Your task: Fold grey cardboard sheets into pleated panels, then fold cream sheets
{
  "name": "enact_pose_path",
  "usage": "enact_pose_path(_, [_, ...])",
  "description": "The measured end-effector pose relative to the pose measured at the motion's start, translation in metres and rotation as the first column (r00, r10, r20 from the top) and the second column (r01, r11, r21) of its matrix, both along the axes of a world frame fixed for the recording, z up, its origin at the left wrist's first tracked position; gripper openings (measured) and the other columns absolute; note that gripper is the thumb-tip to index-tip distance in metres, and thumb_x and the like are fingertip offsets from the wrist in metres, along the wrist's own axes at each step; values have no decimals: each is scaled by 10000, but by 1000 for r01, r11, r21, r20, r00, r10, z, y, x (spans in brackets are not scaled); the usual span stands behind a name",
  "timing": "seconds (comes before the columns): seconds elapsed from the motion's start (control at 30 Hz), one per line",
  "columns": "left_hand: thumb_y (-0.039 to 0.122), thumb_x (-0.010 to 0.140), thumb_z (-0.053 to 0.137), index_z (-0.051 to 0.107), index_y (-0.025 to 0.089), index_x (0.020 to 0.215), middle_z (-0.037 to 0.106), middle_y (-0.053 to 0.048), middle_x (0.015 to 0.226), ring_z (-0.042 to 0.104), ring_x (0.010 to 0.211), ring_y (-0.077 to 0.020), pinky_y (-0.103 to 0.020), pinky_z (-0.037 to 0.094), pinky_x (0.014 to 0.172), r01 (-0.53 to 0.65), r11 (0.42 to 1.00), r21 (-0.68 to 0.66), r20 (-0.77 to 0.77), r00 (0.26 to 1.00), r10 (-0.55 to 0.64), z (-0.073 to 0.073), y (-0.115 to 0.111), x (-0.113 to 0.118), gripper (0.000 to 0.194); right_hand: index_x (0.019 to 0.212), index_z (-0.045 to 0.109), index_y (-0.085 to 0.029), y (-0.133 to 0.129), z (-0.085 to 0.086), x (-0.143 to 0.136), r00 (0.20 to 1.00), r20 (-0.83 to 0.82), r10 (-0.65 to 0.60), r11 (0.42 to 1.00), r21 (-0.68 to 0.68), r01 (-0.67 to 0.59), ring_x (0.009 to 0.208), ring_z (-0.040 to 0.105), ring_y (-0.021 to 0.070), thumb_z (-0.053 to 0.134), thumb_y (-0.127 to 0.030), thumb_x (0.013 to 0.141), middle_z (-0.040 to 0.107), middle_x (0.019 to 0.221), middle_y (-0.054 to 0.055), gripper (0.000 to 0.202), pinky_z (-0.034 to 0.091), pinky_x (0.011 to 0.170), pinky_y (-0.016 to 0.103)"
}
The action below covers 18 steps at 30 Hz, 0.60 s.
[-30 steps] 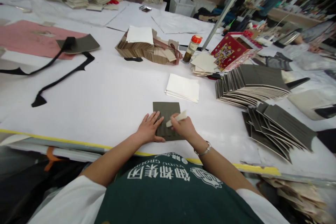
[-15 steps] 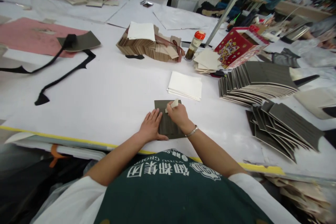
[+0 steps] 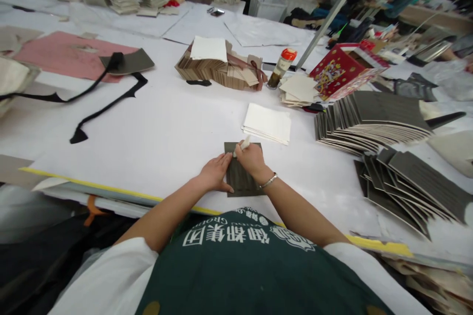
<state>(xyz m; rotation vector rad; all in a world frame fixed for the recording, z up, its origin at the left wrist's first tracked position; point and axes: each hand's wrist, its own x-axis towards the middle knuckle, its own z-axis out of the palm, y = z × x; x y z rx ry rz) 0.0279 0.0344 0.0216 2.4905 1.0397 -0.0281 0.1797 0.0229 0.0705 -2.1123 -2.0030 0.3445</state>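
Observation:
A dark grey rectangular panel [image 3: 242, 183] lies flat on the white table in front of me. My left hand [image 3: 215, 173] rests along its left edge, fingers stretched out and thumb near the bottom corner. Over the panel's upper part, my right hand [image 3: 252, 158] is closed round a small off-white tool [image 3: 245, 143]. The tool's upper end sticks out above the fist and its lower tip comes down by the panel; its exact kind is unclear. Just beyond the panel sits a short stack of white sheets [image 3: 266, 122].
Dark panels are fanned in two stacks, one further back [image 3: 391, 108] and one nearer [image 3: 417, 182], at right. Behind stand bundled brown pieces [image 3: 207, 65], an orange-capped jar [image 3: 283, 69] and a red box [image 3: 338, 71]. Black strips [image 3: 107, 110] lie left, near a pink sheet [image 3: 66, 51].
The whole view has shifted slightly, so the table things appear further right. My left hand's fingers lie a little less over the panel; my right hand keeps the off-white tool at its upper part.

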Motion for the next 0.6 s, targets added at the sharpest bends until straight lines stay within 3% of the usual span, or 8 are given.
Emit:
enact_pose_path(0.13, [577,520,685,95,102,1399,214,-161,1449,188,1333,-273,-367,198,1069,-31,999,-13,28,999,32,-6,-3,-2,1160,723,579,-166,-45,-2,-5,995,59,86,995,-60,-83,628,575,159,386,-228,825,636,690,59,227,345,558,243])
enact_pose_path(0.2, [591,521,675,100,103,1400,190,-154,1457,166,1339,-274,-371,173,1076,-37,999,-8,33,999,37,-9,-4,-3,1158,713,580,-172,-55,-4,-4,991,63,121,990,-75,-116,613,570,151,378,-238,833,631,673,47,244,337,552,241])
enact_pose_path(0.37, [623,497,676,117,81,1395,201,-171,1450,143,1343,-288,-378,148,1084,-55,998,19,39,998,54,-10,-5,-1,1189,783,604,-155,-3,-7,-5,999,48,14,999,45,-16,695,587,162,348,-245,847,650,756,73,279,366,608,242])
enact_pose_path(0.43, [627,496,675,113,79,1395,211,-181,1444,150,1341,-289,-380,156,1083,-68,997,21,50,996,67,-10,-7,-2,1194,783,607,-146,-1,-6,-4,1000,15,27,1000,14,-28,693,590,166,360,-233,835,654,756,83,268,377,612,246])
enact_pose_path(0.53, [609,525,662,97,91,1398,200,-184,1447,151,1341,-288,-390,164,1079,-62,998,10,73,995,61,-10,-4,-7,1162,749,611,-156,-38,-3,1,987,-121,104,986,-119,-119,620,593,148,379,-229,822,652,681,60,254,390,570,231])
enact_pose_path(0.6, [537,604,638,115,126,1400,218,-149,1449,199,1332,-256,-366,203,1070,-21,1000,-23,108,994,23,-9,6,-10,1038,746,612,-174,-60,-3,5,969,-228,97,974,-181,-140,526,578,118,381,-253,830,630,579,15,258,394,524,205])
